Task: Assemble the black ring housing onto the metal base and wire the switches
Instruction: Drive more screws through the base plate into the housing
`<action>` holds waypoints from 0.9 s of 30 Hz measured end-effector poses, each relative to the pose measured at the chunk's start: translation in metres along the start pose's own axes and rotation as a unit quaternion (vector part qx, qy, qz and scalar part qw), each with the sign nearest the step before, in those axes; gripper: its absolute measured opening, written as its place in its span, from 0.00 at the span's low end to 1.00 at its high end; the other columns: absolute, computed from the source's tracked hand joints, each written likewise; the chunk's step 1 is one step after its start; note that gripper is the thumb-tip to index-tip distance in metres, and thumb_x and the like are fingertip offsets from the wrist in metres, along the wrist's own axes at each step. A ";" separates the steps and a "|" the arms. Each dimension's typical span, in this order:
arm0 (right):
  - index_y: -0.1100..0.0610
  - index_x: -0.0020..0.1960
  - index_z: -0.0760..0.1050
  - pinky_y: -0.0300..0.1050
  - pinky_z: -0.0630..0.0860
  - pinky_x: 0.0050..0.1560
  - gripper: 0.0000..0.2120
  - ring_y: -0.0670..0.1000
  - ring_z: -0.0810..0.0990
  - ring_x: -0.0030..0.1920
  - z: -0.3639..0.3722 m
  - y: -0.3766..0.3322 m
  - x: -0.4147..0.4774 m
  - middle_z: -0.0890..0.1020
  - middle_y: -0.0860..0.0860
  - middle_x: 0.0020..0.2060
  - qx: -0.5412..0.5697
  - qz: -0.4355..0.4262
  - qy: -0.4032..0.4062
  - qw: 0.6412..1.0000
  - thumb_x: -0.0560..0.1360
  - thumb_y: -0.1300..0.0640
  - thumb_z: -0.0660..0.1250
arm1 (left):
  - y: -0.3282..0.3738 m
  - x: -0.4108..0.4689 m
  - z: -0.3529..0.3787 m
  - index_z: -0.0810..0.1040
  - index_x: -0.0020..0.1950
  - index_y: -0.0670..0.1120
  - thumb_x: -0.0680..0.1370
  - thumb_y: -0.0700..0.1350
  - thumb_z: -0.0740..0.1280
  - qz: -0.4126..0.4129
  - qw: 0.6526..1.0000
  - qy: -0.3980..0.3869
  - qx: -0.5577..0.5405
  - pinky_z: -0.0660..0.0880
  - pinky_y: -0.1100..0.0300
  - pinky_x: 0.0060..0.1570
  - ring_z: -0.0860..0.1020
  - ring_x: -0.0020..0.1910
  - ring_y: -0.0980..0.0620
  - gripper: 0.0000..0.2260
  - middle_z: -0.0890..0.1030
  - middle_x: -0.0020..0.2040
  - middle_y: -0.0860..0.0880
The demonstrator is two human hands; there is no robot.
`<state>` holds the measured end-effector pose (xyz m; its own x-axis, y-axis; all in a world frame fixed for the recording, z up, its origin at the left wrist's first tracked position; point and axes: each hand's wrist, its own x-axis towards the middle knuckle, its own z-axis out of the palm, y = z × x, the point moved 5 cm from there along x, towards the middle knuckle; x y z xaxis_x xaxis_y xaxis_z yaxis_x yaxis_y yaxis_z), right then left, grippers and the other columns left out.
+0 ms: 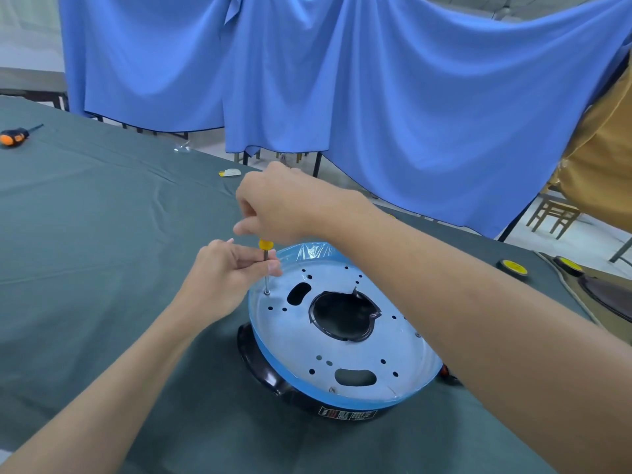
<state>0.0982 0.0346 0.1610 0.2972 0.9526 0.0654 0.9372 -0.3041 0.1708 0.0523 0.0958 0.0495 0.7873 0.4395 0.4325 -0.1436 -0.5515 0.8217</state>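
A round silver metal base plate (290, 336) covered in a blue-tinted protective film lies flat on top of a glossy black ring housing (254, 360), and the pair sits on a table draped in dark green cloth (102, 234), near its front right part. The plate has one large central opening (343, 314) with torn film at its edge, two oblong slots (298, 293) (355, 377), and many small round holes. One rectangular label (347, 413) with white print is stuck on the front wall of the housing; its writing is too small to read. There are two screwdrivers. A slim yellow-handled screwdriver (266, 248) stands upright with its tip in a hole near the plate's left edge. The right hand (280, 203) is curled around the top of its handle from above, and the left hand (222, 268) pinches the steel shaft between thumb and fingertips. An orange-and-black screwdriver (15, 136) lies well apart at the table's far left. Two black discs with yellow centres (513, 268) (569, 265) rest at the right edge of the table. One small white-and-yellow scrap (229, 172) and one bit of clear plastic (182, 147) lie further back. A blue fabric curtain (342, 80) hangs behind, with one wooden chair (552, 213) at the right.
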 end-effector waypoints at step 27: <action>0.57 0.46 0.67 0.48 0.69 0.36 0.09 0.56 0.72 0.47 0.000 0.001 -0.007 0.69 0.52 0.39 -0.024 0.026 -0.034 0.999 0.78 0.53 0.64 | 0.006 -0.003 0.003 0.85 0.41 0.54 0.78 0.43 0.70 0.016 0.999 0.009 0.046 0.53 0.64 0.75 0.81 0.49 0.52 0.08 0.84 0.39 0.38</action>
<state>0.0976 0.0279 0.1603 0.3580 0.9337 0.0097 0.9111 -0.3515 0.2153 0.0508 0.0888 0.0520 0.7723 0.4327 0.4650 -0.1122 -0.6277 0.7703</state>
